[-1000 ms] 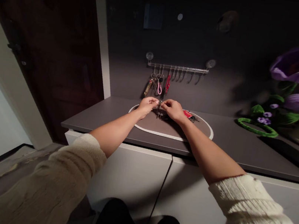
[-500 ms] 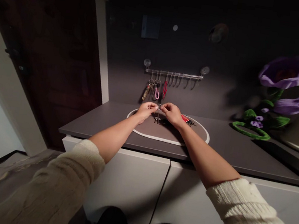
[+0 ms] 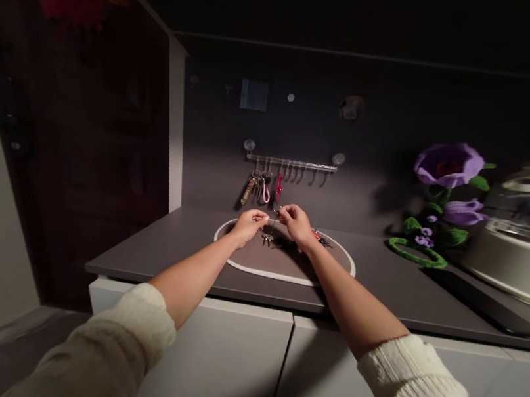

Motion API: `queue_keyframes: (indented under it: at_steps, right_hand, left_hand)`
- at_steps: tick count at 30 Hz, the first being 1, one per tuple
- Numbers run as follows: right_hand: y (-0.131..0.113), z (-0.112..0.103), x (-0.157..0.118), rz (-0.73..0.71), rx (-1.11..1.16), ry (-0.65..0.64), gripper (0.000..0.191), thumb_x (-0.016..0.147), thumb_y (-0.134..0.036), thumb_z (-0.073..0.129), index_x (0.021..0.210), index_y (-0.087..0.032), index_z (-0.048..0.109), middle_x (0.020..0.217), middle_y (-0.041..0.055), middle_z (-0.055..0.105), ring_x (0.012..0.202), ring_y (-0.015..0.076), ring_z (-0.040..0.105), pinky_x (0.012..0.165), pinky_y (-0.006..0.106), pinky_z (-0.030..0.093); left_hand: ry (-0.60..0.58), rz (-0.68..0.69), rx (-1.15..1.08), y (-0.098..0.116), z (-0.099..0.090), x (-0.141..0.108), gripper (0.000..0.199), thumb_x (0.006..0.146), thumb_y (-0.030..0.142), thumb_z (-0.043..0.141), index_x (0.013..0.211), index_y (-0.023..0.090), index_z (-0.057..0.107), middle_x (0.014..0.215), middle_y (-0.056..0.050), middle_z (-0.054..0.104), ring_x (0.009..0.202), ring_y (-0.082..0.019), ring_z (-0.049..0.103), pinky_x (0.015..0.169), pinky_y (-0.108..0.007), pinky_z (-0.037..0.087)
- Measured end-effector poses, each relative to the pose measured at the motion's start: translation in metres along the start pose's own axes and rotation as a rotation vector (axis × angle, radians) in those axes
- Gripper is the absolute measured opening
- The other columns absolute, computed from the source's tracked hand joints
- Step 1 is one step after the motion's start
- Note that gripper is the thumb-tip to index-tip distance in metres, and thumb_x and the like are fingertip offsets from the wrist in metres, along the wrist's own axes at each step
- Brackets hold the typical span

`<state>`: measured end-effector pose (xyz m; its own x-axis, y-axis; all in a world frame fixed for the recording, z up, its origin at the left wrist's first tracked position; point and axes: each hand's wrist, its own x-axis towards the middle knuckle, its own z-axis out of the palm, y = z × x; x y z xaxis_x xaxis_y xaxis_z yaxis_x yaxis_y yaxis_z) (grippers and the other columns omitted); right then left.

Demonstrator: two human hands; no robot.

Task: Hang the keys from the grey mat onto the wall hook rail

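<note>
Over an oval brown mat with a white rim (image 3: 278,277), my left hand (image 3: 249,225) pinches something small and thin at its fingertips. My right hand (image 3: 296,224) is closed on a small metal ring just to the right and slightly higher. A few keys (image 3: 267,239) hang or lie below the fingertips; which of the two I cannot tell. A red item with dark keys (image 3: 322,239) lies on the mat, partly behind my right wrist. Above my hands, keys with a brown tag (image 3: 247,191), a pink loop (image 3: 265,191) and a red strap (image 3: 278,187) hang from a hook rail (image 3: 293,163).
The grey counter (image 3: 138,249) runs along the dark wall. To the right stand a purple knitted flower (image 3: 450,165) with a green ring base, a black flat object (image 3: 483,304) and a cream container with a clear lid (image 3: 522,260). A dark door is at left.
The view has tilted up and turned slightly right, so the scene sits lower. My right hand has lifted the ring a little, and my fingertips are slightly farther apart.
</note>
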<state>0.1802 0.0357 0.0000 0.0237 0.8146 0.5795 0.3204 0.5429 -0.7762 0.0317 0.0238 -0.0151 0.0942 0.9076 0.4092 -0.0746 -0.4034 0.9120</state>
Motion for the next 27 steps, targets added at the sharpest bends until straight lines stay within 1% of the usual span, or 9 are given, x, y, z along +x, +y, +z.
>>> queue_keyframes:
  at_steps: [3, 7, 10, 14, 19, 23, 27]
  right_hand:
    - [-0.011, -0.002, 0.004, 0.089, 0.141, 0.04, 0.013, 0.071, -0.029, 0.054, 0.07, -0.016, 0.051, 0.065, -0.001, 0.055, 0.06, 0.0091, 0.052, 0.06, 0.023, 0.044]
    - [-0.032, -0.006, 0.015, 0.189, 0.3, 0.102, 0.011, 0.069, -0.023, 0.058, 0.068, -0.016, 0.05, 0.064, -0.0014, 0.054, 0.059, 0.0079, 0.052, 0.058, 0.022, 0.046]
    - [-0.046, -0.01, 0.028, 0.259, 0.392, 0.141, 0.007, 0.073, -0.016, 0.054, 0.068, -0.015, 0.049, 0.061, -0.0012, 0.054, 0.054, 0.0072, 0.053, 0.055, 0.022, 0.046]
    - [-0.059, -0.011, 0.047, 0.317, 0.49, 0.172, 0.01, 0.077, -0.01, 0.046, 0.068, -0.014, 0.049, 0.059, -0.0004, 0.055, 0.049, 0.0079, 0.054, 0.05, 0.022, 0.046]
    - [-0.065, -0.005, 0.067, 0.366, 0.557, 0.226, 0.012, 0.077, -0.007, 0.046, 0.068, -0.013, 0.049, 0.053, -0.0002, 0.055, 0.046, 0.0087, 0.055, 0.048, 0.022, 0.048]
    - [-0.064, 0.002, 0.081, 0.359, 0.576, 0.252, 0.015, 0.08, -0.007, 0.044, 0.066, -0.013, 0.047, 0.051, 0.0, 0.054, 0.044, 0.0083, 0.054, 0.049, 0.022, 0.05]
    - [-0.063, 0.005, 0.093, 0.373, 0.591, 0.301, 0.016, 0.082, -0.01, 0.043, 0.067, -0.014, 0.046, 0.049, -0.001, 0.051, 0.047, 0.0087, 0.055, 0.05, 0.023, 0.052]
  left_hand:
    - [0.003, 0.012, 0.038, -0.001, 0.001, 0.0, 0.013, 0.065, 0.024, 0.063, 0.068, 0.013, 0.058, 0.057, 0.001, 0.057, 0.049, -0.007, 0.045, 0.053, -0.02, 0.035]
    - [0.03, 0.029, 0.095, -0.004, 0.002, 0.002, 0.011, 0.067, 0.024, 0.059, 0.065, 0.013, 0.056, 0.053, 0.001, 0.055, 0.048, -0.007, 0.044, 0.051, -0.02, 0.034]
    - [0.05, 0.029, 0.123, -0.006, 0.002, 0.003, 0.012, 0.067, 0.024, 0.058, 0.064, 0.013, 0.056, 0.053, 0.002, 0.054, 0.046, -0.007, 0.044, 0.05, -0.02, 0.033]
    - [0.062, 0.016, 0.131, -0.009, 0.002, 0.004, 0.013, 0.068, 0.025, 0.057, 0.062, 0.013, 0.054, 0.052, 0.002, 0.053, 0.044, -0.007, 0.042, 0.047, -0.02, 0.031]
    - [0.054, 0.013, 0.131, -0.014, 0.002, 0.008, 0.012, 0.069, 0.023, 0.055, 0.063, 0.014, 0.053, 0.052, 0.003, 0.051, 0.044, -0.006, 0.041, 0.045, -0.019, 0.029]
    - [0.049, 0.009, 0.122, -0.017, 0.001, 0.009, 0.012, 0.071, 0.023, 0.053, 0.062, 0.014, 0.052, 0.052, 0.003, 0.05, 0.043, -0.006, 0.04, 0.044, -0.019, 0.029]
    - [0.059, 0.012, 0.108, -0.016, 0.001, 0.01, 0.012, 0.07, 0.023, 0.053, 0.062, 0.014, 0.052, 0.052, 0.003, 0.051, 0.044, -0.006, 0.042, 0.045, -0.019, 0.03]
